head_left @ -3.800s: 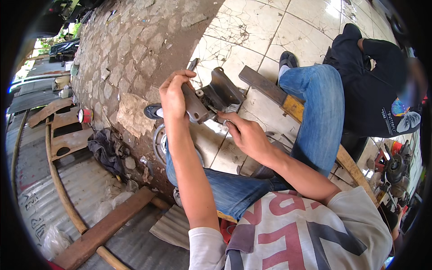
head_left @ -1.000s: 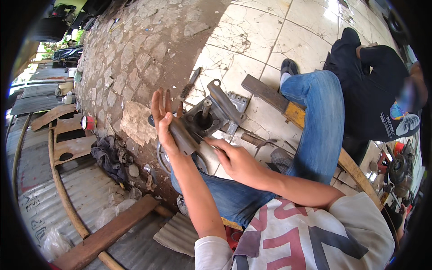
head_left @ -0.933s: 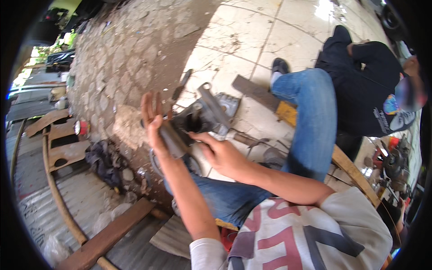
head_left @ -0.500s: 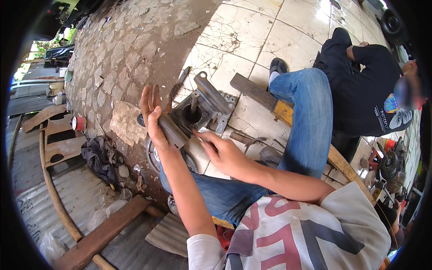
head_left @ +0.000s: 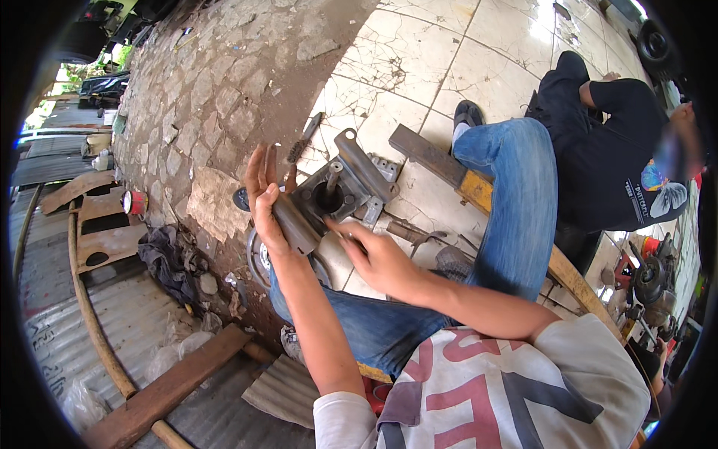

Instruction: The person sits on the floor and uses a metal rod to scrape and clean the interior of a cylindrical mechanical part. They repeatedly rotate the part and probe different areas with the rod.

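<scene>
A heavy grey metal assembly (head_left: 305,196) stands between my hands, with curved side plates, a round dark opening in its middle and a short shaft rising from it. Against its near-left curved plate (head_left: 294,224) rests the palm of my left hand (head_left: 267,206); the fingers stretch up past the plate, and the thumb lies along its upper end. My right hand (head_left: 370,256) is at the near side of the assembly, fingers drawn together and tips beside the plate's edge. Whatever those fingers pinch is too small or hidden to make out.
A wire brush (head_left: 305,138) lies beyond the assembly. At right a yellow-and-grey steel beam (head_left: 471,183) runs past my leg, and a co-worker in black (head_left: 609,150) sits on the tiles. A brown cardboard piece (head_left: 217,200) and a dark cloth (head_left: 170,258) lie left.
The scene has shifted slightly right and down in the picture. Both hands keep nearly the same places at the metal assembly.
</scene>
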A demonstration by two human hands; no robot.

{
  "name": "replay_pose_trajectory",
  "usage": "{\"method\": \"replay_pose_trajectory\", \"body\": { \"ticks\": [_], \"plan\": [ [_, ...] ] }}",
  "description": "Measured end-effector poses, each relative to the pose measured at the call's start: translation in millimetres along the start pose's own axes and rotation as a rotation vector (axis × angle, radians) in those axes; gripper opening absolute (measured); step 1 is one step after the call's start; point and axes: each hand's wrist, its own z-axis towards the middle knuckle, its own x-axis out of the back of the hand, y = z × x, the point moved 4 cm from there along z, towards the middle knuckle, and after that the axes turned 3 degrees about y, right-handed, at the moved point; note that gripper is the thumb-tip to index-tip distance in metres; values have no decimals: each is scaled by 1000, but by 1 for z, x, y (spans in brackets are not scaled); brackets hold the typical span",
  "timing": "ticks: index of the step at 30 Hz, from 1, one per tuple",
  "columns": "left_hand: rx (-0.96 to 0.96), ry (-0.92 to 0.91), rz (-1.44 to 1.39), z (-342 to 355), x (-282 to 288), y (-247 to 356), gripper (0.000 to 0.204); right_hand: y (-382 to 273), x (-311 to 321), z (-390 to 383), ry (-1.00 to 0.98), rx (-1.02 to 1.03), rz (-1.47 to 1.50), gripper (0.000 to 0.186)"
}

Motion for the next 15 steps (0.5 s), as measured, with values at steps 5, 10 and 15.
{"method": "replay_pose_trajectory", "body": {
  "ticks": [5, 10, 15],
  "plan": [
    [-16, 31, 37, 3, -2, 1, 74, -13, 7, -1, -10, 23, -59, 31],
    [-5, 35, 64, 2, -3, 0, 77, -5, 11, -15, -49, -9, -69, 31],
    [-5, 52, 104, 2, -4, 3, 77, -17, 4, 11, 10, 20, -77, 30]
  ]
}}
